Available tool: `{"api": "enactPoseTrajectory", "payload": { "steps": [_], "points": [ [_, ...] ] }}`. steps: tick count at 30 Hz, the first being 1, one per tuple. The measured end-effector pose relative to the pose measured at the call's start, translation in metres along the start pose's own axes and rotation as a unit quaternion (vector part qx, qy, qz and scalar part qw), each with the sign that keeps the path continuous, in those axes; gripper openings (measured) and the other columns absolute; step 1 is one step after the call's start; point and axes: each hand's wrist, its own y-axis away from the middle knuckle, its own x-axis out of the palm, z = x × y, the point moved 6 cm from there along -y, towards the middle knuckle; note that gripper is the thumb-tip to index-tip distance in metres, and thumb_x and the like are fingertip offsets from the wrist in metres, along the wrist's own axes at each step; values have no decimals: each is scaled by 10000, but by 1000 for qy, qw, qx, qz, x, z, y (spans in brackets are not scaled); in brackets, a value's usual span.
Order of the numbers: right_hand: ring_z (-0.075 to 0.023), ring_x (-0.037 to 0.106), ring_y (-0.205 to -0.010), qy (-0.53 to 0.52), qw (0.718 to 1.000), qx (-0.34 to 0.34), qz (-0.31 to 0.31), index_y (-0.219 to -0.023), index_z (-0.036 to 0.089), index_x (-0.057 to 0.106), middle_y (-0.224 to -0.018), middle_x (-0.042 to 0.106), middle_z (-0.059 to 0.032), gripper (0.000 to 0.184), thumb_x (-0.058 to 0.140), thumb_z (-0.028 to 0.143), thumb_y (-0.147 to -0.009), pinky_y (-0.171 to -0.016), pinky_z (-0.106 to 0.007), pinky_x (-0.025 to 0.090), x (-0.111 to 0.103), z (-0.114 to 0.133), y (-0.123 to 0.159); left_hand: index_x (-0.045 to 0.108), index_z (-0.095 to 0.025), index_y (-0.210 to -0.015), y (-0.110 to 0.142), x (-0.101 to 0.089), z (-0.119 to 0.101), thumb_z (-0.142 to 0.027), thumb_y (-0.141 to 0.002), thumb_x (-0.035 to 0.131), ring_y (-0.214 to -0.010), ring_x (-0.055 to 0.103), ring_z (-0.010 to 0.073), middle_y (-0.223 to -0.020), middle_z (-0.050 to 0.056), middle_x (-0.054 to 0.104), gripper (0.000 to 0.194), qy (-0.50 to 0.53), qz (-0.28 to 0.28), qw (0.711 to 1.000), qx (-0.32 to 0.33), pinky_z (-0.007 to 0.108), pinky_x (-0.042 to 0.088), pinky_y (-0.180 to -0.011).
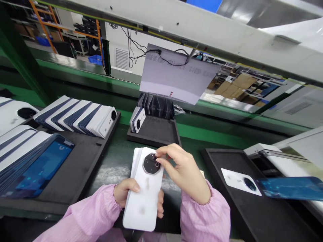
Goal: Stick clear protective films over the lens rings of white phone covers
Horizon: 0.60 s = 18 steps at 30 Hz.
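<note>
My left hand [126,191] is wrapped round a small stack of white phone back covers, the thumb on the front edge and fingertips showing at the right side. The top back cover [145,201] faces me, tilted, with grey smudge-like marks and a dark, many-sided camera window [150,165] near its upper end. My right hand [185,169] pinches thumb and forefinger together at the upper right of that window. Whatever lies between those fingertips is too small to make out. Behind the top cover, the edges of at least one more show at the left.
Left, a black tray [75,171] holds rows of white covers and blue-filmed panels. A smaller black tray [164,129] stands ahead with dark sheets and a few covers. Right, another tray [267,215] bears a white cover [238,180] and a blue panel [292,188]. A grey panel [176,75] hangs above.
</note>
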Motion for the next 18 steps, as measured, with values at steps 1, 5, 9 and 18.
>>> {"api": "enactPoseTrajectory", "payload": {
  "steps": [1, 5, 9, 18],
  "points": [
    [-187, 589, -841, 14, 1000, -1, -1, -870, 196, 595, -836, 648, -33, 97, 553, 129, -813, -761, -324, 499, 0, -1, 0, 559, -58, -1136, 0, 0, -1, -282, -593, 528, -856, 625, 283, -918, 129, 651, 588, 4, -1, 1000, 4, 478, 413, -824],
    [-262, 481, -1152, 51, 998, 9, -26, -1074, 197, 581, -1187, 552, -113, 247, 541, 208, -831, -957, -447, 424, -7, -9, 1, 486, -103, -1226, 0, 3, -3, -266, -605, 530, -849, 633, 272, -926, 127, 650, 644, 5, 2, 1000, 15, 487, 411, -814],
    [-229, 528, -1119, -18, 998, 58, -37, -1133, 208, 561, -1245, 519, -108, 278, 456, 238, -877, -911, -409, 471, -12, -22, 3, 469, -132, -1252, 2, 7, -5, -268, -627, 512, -853, 634, 262, -929, 118, 653, 641, 0, 19, 1000, 25, 480, 418, -808],
    [-160, 605, -732, -209, 967, 145, 0, -902, 165, 645, -856, 653, -41, 241, 644, 331, -728, -611, -263, 515, 19, -48, 4, 535, -43, -1185, 8, 2, -1, -295, -640, 521, -896, 628, 277, -996, 165, 664, 600, -64, 21, 997, -37, 403, 425, -813]
  ]
}}
